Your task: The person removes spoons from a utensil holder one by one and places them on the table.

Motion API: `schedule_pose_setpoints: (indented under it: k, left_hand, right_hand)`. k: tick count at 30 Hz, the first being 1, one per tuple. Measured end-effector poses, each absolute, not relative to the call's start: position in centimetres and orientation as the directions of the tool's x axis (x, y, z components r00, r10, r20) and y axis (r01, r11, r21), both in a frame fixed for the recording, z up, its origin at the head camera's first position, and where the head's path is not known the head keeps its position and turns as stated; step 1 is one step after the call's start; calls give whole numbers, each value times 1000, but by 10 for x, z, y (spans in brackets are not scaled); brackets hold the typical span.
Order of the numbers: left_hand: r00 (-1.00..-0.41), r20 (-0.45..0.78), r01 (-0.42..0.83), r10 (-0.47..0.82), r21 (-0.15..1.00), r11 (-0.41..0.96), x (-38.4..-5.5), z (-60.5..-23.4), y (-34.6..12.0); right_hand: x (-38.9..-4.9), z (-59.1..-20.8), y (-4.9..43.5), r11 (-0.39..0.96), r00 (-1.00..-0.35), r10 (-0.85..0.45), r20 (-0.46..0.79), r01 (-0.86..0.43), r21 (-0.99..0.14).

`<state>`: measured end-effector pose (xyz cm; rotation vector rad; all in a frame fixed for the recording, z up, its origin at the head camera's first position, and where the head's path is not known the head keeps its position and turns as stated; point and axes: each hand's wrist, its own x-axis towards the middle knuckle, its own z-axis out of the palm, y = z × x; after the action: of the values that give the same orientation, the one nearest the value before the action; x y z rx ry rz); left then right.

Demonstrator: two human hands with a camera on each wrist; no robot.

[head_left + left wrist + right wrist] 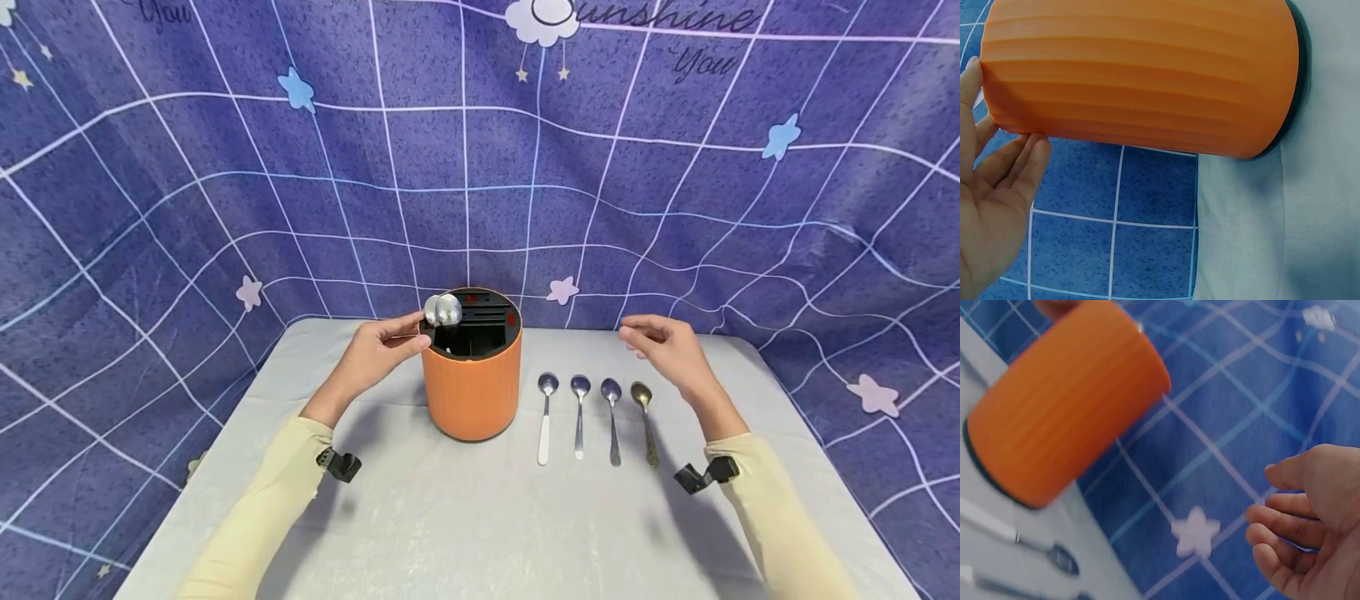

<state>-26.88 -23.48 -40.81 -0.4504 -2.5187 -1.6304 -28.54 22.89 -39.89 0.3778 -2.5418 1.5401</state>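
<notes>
An orange cylindrical utensil holder (pixel 474 392) with a black slotted top stands upright on the table. Two silver spoons (pixel 448 310) poke out of its left side, bowls up. At the holder's left rim, my left hand (pixel 381 354) holds it, thumb near the front and fingertips against the side. My right hand (pixel 663 346) hovers beyond the spoon row, fingers loosely curled around nothing. Side by side lie a white-handled spoon (pixel 543 425), a silver spoon (pixel 579 421), a darker silver spoon (pixel 614 421) and a bronze-coloured spoon (pixel 648 421), bowls pointing away from me.
A pale cloth covers the table (pixel 480 517). Right behind its far edge hangs a purple-blue curtain (pixel 420 208) with white grid lines, stars and clouds. Small black cameras (pixel 339 464) are strapped at both sleeves.
</notes>
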Motion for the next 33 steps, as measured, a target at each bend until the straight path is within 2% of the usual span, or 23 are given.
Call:
schedule_pose_setpoints:
  k: [7, 16, 26, 33]
  left_hand:
    - [-949, 253, 307, 191, 882, 358, -269, -408, -234]
    - [-944, 272, 323, 189, 879, 350, -270, -410, -235]
    - [-945, 272, 321, 182, 879, 353, -269, -410, -235]
    - [-943, 277, 326, 185, 881, 341, -269, -410, -235]
  right_hand:
    - [-279, -364, 181, 441, -904, -227, 361, -426, -790]
    - [-281, -337, 126, 382, -828, -378, 414, -546, -745]
    - [-295, -330, 76, 372, -785, -452, 423, -597, -711]
    - [-302, -331, 50, 399, -782, -480, 398, -599, -694]
